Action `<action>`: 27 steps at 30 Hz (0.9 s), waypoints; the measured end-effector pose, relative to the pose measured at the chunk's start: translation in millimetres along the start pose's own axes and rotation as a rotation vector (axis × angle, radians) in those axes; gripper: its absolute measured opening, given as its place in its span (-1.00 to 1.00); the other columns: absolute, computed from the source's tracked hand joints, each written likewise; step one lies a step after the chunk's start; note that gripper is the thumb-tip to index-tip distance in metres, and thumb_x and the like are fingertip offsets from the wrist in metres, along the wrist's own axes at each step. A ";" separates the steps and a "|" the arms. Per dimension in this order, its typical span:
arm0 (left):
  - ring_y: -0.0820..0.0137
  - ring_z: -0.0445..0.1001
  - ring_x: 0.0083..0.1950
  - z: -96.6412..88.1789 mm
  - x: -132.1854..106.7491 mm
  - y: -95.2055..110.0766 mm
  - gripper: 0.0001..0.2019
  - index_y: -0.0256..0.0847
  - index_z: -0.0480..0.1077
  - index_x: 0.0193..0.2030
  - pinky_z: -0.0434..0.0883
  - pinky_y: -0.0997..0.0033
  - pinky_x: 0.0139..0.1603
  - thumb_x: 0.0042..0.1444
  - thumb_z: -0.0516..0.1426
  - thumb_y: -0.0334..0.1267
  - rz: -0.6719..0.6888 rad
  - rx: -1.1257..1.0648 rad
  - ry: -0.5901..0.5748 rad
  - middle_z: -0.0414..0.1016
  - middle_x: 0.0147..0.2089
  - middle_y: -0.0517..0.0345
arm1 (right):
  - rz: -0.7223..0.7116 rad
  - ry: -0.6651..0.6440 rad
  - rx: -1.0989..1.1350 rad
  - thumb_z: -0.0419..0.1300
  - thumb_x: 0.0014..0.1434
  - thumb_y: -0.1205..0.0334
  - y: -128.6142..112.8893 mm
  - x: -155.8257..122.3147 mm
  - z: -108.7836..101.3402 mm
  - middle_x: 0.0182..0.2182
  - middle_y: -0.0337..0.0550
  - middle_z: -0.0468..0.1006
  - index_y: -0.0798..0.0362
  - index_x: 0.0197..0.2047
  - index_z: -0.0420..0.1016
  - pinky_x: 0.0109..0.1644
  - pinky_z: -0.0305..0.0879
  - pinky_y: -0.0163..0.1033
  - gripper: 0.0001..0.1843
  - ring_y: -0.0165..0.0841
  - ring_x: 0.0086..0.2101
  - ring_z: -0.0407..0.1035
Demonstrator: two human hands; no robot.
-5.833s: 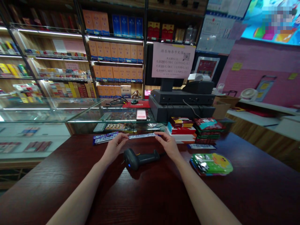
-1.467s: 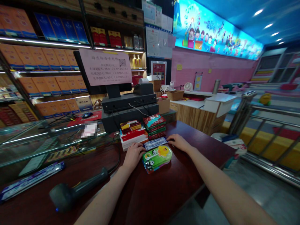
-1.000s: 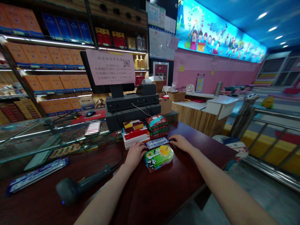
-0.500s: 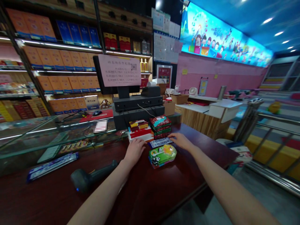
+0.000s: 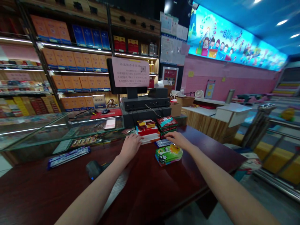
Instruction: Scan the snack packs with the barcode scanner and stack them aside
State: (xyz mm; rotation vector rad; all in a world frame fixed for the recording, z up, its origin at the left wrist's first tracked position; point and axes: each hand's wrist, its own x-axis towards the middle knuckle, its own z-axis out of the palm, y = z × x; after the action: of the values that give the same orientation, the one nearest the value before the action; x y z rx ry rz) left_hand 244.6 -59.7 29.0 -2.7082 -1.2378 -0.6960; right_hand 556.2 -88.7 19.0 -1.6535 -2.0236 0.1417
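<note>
My left hand [image 5: 130, 145] lies palm down on the dark wooden counter [image 5: 145, 187], fingers stretched out to the edge of a red and white stack of packs [image 5: 147, 131]. My right hand [image 5: 176, 139] is also flat and open, its fingertips at the foot of a stack of dark red packs with teal tops [image 5: 167, 124]. A small blue and white packet [image 5: 163, 143] lies just below the right hand. In front of it sits a green pack with a yellow duck [image 5: 169, 153]. Neither hand holds anything.
A black barcode scanner [image 5: 95, 168] lies on the counter to the left, a long blue strip packet [image 5: 69, 156] beyond it. A cash register with a pink sign [image 5: 146, 104] stands behind the stacks. A glass display case [image 5: 47, 128] is at left; the counter's edge drops off at right.
Both hands have left the ends of the blue and white packet and moved forward to the two stacks. The view has swung so the counter items sit further right.
</note>
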 end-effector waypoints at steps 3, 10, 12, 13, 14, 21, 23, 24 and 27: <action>0.18 0.41 0.15 -7.9 -8.1 -11.0 -0.74 -0.08 0.49 0.06 0.30 0.15 0.13 0.28 0.11 -0.31 -0.016 0.000 0.017 0.58 0.05 0.07 | -0.048 -0.019 0.003 0.13 0.27 0.17 -17.0 4.7 5.2 -0.12 -0.17 0.69 -0.08 -0.05 0.64 0.01 0.38 -0.19 -0.72 -0.23 -0.13 0.55; 0.19 0.42 0.14 -28.6 -30.9 -38.9 -0.76 -0.07 0.49 0.04 0.31 0.16 0.13 0.29 0.10 -0.29 -0.085 0.044 0.081 0.57 0.06 0.07 | -0.129 -0.032 0.001 0.14 0.27 0.14 -54.6 17.9 24.4 -0.13 -0.11 0.68 -0.04 -0.06 0.65 0.01 0.36 -0.16 -0.71 -0.19 -0.13 0.53; 0.21 0.42 0.14 -34.6 -37.6 -48.0 -0.77 -0.08 0.49 0.04 0.31 0.17 0.14 0.29 0.10 -0.28 -0.113 0.048 0.091 0.57 0.06 0.06 | -0.146 -0.040 0.019 0.16 0.26 0.15 -64.6 22.9 31.0 -0.11 -0.11 0.68 -0.04 -0.06 0.65 0.04 0.35 -0.14 -0.72 -0.18 -0.10 0.51; 0.21 0.42 0.14 -37.4 -41.1 -52.8 -0.77 -0.08 0.49 0.03 0.31 0.18 0.14 0.30 0.10 -0.29 -0.127 0.047 0.095 0.57 0.05 0.06 | -0.156 -0.039 0.030 0.17 0.25 0.16 -69.7 25.5 34.4 -0.10 -0.12 0.67 -0.05 -0.06 0.65 0.06 0.35 -0.14 -0.73 -0.18 -0.07 0.51; 0.22 0.42 0.13 -40.1 -44.9 -58.0 -0.77 -0.08 0.50 0.02 0.31 0.19 0.15 0.30 0.09 -0.29 -0.139 0.046 0.099 0.57 0.05 0.07 | -0.166 -0.036 0.042 0.18 0.24 0.17 -75.0 28.0 37.7 -0.09 -0.12 0.67 -0.05 -0.06 0.64 0.09 0.34 -0.13 -0.74 -0.19 -0.05 0.50; 0.18 0.44 0.11 -52.1 -76.3 -101.8 -0.77 -0.08 0.50 0.01 0.33 0.16 0.13 0.31 0.07 -0.25 -0.227 0.091 0.145 0.58 0.03 0.07 | -0.215 -0.061 0.103 0.16 0.24 0.19 -110.4 41.6 64.4 -0.07 -0.11 0.66 -0.08 -0.01 0.61 0.09 0.35 -0.09 -0.71 -0.18 -0.04 0.48; 0.18 0.44 0.12 -55.2 -86.0 -114.9 -0.76 -0.08 0.50 0.02 0.33 0.15 0.13 0.31 0.06 -0.25 -0.263 0.105 0.147 0.58 0.03 0.06 | -0.237 -0.064 0.124 0.15 0.25 0.19 -117.4 45.2 74.2 -0.06 -0.11 0.65 -0.08 -0.01 0.61 0.12 0.33 -0.07 -0.70 -0.18 -0.03 0.48; 0.18 0.44 0.12 -56.8 -90.9 -121.1 -0.75 -0.07 0.50 0.03 0.33 0.15 0.14 0.31 0.06 -0.25 -0.280 0.109 0.147 0.58 0.02 0.05 | -0.248 -0.066 0.135 0.15 0.25 0.18 -120.4 47.1 79.3 -0.06 -0.11 0.65 -0.07 -0.01 0.61 0.13 0.32 -0.06 -0.71 -0.18 -0.03 0.48; 0.16 0.44 0.15 -61.3 -105.4 -138.1 -0.74 -0.06 0.49 0.03 0.33 0.14 0.16 0.30 0.05 -0.24 -0.325 0.121 0.146 0.58 0.02 0.05 | -0.268 -0.084 0.168 0.14 0.25 0.18 -129.4 52.2 94.0 -0.08 -0.12 0.65 -0.07 -0.02 0.61 0.14 0.31 -0.07 -0.71 -0.19 -0.03 0.48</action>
State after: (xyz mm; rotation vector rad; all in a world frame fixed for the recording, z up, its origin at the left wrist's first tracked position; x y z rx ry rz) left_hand 60.5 -56.5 22.6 -2.3380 -1.6417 -0.8042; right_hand 393.2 -49.7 6.1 -1.2820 -2.2079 0.2806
